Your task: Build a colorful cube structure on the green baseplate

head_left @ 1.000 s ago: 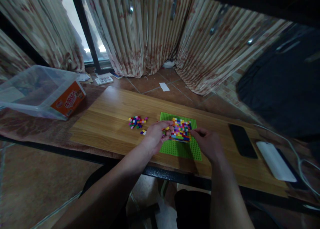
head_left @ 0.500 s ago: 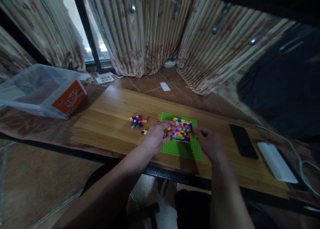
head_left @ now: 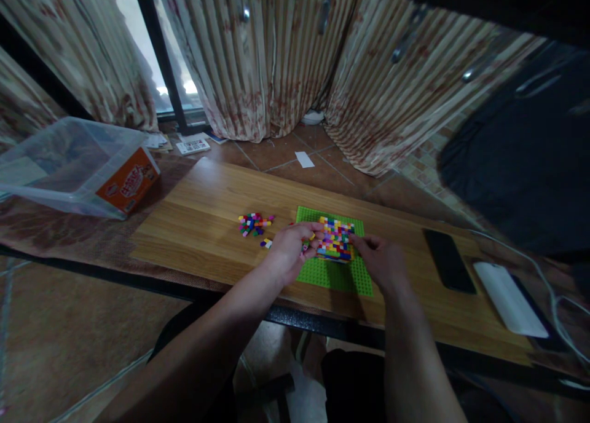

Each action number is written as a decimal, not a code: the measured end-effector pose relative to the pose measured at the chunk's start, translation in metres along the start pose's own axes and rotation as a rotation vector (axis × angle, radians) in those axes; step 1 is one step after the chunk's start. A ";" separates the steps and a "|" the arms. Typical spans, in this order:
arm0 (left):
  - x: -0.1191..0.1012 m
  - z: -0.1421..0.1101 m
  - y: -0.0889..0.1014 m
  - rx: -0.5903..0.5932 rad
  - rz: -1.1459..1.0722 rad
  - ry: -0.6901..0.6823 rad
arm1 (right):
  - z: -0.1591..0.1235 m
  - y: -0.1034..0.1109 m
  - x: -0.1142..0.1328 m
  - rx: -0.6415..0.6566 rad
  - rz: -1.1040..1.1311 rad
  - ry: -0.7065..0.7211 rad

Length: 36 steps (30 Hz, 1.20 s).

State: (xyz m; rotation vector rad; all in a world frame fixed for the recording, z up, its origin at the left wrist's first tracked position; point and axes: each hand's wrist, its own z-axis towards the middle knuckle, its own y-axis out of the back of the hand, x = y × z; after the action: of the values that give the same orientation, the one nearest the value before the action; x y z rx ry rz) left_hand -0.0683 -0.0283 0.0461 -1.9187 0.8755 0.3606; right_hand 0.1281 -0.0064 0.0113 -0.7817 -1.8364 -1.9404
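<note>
A block of many-coloured toy bricks (head_left: 335, 238) stands on a green studded baseplate (head_left: 329, 276). My left hand (head_left: 290, 248) is at the block's left side, its fingers curled around a few loose bricks (head_left: 305, 246), with a yellow one near the fingertips. At the block's right edge, my right hand (head_left: 378, 257) has thumb and forefinger pinched together against the top bricks. Whatever may be between those fingertips is too small to make out. A pile of loose bricks (head_left: 253, 224) lies left of the baseplate, and a few more bricks (head_left: 266, 243) sit closer to my left hand.
A clear plastic bin (head_left: 78, 171) with an orange label stands at the left. On the right of the wooden board (head_left: 207, 192) lie a black phone (head_left: 448, 261) and a white flat device (head_left: 511, 300) beside a white cable (head_left: 548, 275). Curtains hang beyond the board.
My right hand has shifted slightly left, bringing its fingertips onto the block's right edge. The left hand stays nearly still with its bricks.
</note>
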 end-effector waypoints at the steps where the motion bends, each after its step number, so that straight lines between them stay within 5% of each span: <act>1: 0.000 0.000 0.000 0.004 -0.006 -0.002 | 0.000 -0.001 -0.001 0.003 0.019 0.002; 15: 0.006 0.007 0.007 0.105 -0.026 0.047 | -0.005 0.001 0.006 -0.102 -0.021 -0.001; 19: 0.003 0.006 0.008 0.096 0.004 -0.001 | -0.011 0.006 0.016 -0.185 0.175 0.026; 21: 0.002 0.005 0.008 0.100 0.032 -0.011 | -0.018 0.008 0.022 -0.040 0.356 0.085; 23: 0.001 0.005 0.009 0.099 0.053 -0.022 | -0.027 0.007 0.026 0.261 0.448 0.157; 27: 0.000 0.005 0.012 0.125 0.066 -0.024 | -0.046 0.002 0.030 0.800 0.240 0.230; 36: -0.004 0.001 0.008 0.167 0.021 0.003 | -0.059 -0.016 0.024 0.750 -0.065 0.363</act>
State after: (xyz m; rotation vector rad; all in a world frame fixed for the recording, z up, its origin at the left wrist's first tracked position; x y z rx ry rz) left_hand -0.0770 -0.0284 0.0429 -1.7576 0.8999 0.2878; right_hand 0.0909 -0.0602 0.0131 -0.1193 -2.1192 -1.1491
